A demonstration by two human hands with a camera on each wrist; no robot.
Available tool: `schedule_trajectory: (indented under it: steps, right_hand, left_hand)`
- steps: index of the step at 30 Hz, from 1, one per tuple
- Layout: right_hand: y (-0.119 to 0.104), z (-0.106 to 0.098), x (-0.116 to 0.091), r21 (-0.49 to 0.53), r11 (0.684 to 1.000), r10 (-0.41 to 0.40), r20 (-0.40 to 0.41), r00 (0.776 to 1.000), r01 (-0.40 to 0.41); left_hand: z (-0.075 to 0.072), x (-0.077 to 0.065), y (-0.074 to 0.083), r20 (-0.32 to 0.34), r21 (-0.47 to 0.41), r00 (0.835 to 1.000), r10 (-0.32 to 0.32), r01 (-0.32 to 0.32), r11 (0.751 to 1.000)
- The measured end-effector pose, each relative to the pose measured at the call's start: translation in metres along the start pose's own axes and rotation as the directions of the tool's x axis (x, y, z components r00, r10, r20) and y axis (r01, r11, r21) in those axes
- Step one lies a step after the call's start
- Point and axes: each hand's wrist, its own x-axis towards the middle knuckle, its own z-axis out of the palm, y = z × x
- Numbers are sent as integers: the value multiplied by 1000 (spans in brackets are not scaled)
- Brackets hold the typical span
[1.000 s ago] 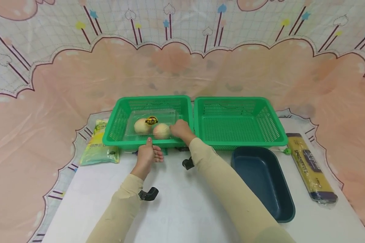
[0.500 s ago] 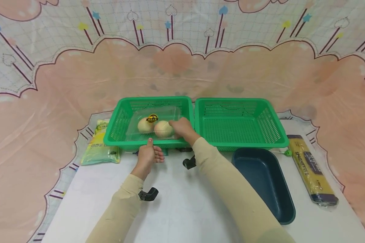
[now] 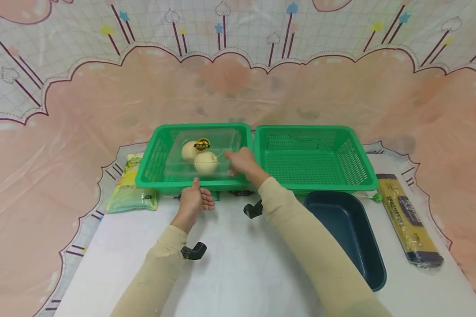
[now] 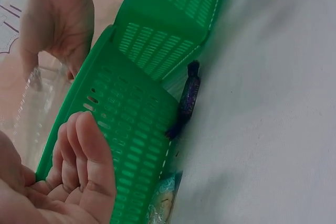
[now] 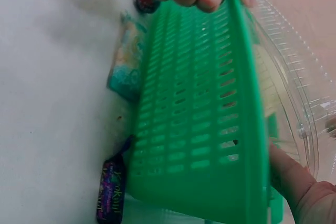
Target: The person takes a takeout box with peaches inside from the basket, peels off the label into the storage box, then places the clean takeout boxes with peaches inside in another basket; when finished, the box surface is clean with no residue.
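A clear plastic fruit box (image 3: 227,138) with a black and gold label sits tilted inside the left green basket (image 3: 150,160). Two pale round fruits (image 3: 205,163) show through its lid. My right hand (image 3: 245,164) pinches the box's right end; in the right wrist view its thumb (image 5: 291,174) is inside the basket rim. My left hand (image 3: 191,202) holds the basket's front rim, thumb over the edge and fingers (image 4: 94,140) loosely bent outside the slotted wall. The box's underside is hidden.
A second green basket (image 3: 295,165) adjoins on the right. A dark blue tray (image 3: 347,237) and a spaghetti pack (image 3: 409,220) lie right of my arm. Left stands a yellow-green bag (image 3: 132,196). Small wrapped packets, one a purple-wrapped sweet (image 4: 190,95), lie before the baskets.
My right hand has raised the fruit box's near side and shifted it slightly right and back. The fruits have rolled inside it. My left hand stays at the front rim.
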Motion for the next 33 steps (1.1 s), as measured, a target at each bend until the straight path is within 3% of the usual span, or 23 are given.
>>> schedule_trajectory:
  steps: [15, 24, 33]
  right_hand:
    - [-6, -33, -26, 60, 998, 3, -42, 999, -1]
    - [-3, -56, -49, 92, 995, -31, -11, 999, 32]
    - [8, -73, -71, 21, 998, -56, -21, 998, 56]
  left_hand:
    - [-1, -5, 3, -17, 19, 1000, 0, 0, 1000]
    - [-4, -4, 2, -29, 19, 1000, 3, -3, 1000]
    - [-2, -2, 2, -20, 24, 1000, 15, -14, 1000]
